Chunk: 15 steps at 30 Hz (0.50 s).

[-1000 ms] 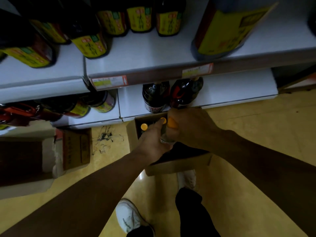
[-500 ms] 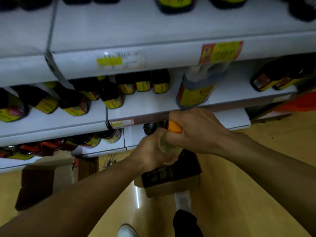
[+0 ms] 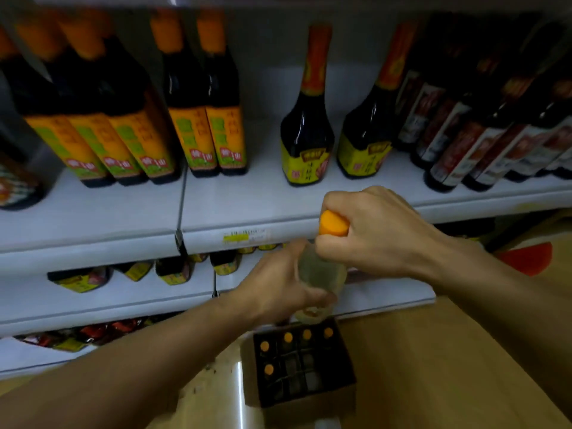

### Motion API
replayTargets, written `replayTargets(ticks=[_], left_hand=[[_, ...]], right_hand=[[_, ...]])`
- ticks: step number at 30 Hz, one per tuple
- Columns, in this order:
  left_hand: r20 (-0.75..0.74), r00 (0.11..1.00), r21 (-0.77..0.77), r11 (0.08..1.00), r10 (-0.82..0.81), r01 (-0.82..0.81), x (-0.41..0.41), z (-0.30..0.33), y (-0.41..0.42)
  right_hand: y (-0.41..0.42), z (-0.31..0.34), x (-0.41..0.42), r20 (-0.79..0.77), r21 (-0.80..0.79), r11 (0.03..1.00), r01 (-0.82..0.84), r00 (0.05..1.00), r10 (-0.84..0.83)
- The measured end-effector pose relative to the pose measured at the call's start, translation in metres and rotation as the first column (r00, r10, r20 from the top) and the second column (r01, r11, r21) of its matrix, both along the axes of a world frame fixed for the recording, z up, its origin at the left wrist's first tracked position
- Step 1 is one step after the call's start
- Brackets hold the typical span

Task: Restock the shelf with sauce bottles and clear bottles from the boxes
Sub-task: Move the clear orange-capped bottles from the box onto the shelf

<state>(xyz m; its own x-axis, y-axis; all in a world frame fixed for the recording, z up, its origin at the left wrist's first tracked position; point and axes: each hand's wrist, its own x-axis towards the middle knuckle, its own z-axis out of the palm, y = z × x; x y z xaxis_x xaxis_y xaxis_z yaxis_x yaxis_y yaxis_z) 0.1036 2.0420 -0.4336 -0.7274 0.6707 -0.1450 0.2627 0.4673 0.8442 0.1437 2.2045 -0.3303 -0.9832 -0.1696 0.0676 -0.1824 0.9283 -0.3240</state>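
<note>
Right hand (image 3: 380,233) curls round the neck under the orange cap of a clear glass bottle (image 3: 322,274); left hand (image 3: 278,286) wraps its body at seven o'clock, above the open cardboard box (image 3: 297,366), before the white shelf (image 3: 123,212).

One clear bottle (image 3: 322,274); five, maybe more, capped bottles in box (image 3: 309,394).

orange cap (image 3: 333,225), white shelf (image 3: 93,224)
</note>
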Motion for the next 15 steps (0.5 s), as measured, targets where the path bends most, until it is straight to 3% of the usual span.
replayTargets(ticks=[15], left_hand=[[-0.1,0.995,0.127,0.992,0.022,-0.009,-0.013,0.198,0.014]], right_hand=[[0.017,0.204,-0.009,-0.218,-0.12,0.992,-0.034,0.976,0.007]])
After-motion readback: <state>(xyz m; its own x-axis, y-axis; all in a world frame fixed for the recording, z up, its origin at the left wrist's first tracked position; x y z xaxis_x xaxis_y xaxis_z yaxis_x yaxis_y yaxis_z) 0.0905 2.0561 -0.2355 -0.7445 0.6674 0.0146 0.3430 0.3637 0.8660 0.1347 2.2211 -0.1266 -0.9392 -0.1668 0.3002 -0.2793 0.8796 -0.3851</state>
